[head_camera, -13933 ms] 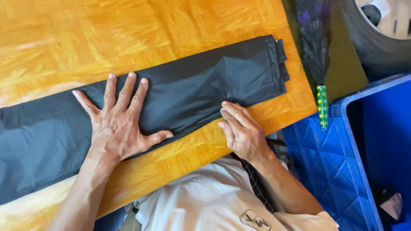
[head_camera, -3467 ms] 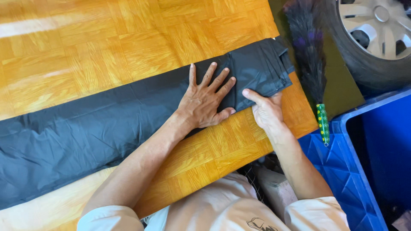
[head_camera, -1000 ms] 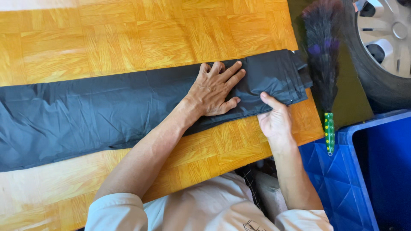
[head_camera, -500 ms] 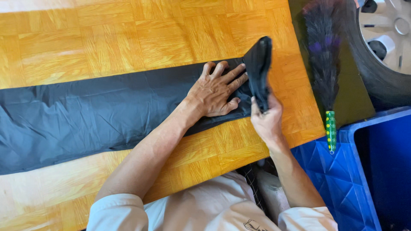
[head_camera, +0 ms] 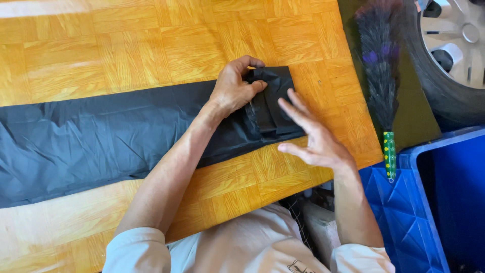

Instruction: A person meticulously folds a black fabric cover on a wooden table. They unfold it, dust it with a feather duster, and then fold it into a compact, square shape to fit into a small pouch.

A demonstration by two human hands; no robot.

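The long black sheet (head_camera: 101, 136) lies flat across the wooden worktop (head_camera: 151, 40), right end doubled over. The left hand (head_camera: 235, 88) pinches that fold (head_camera: 273, 101); the right hand (head_camera: 310, 136) hovers just beside it, fingers spread, holding nothing. Looks like an end-over-end fold; pressing flat seems next. The sheet's far left end is cut off.

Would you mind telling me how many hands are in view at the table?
2. The left hand grips the folded end of the black fabric. The right hand is open, fingers spread, beside that fold. No other person's hands show.
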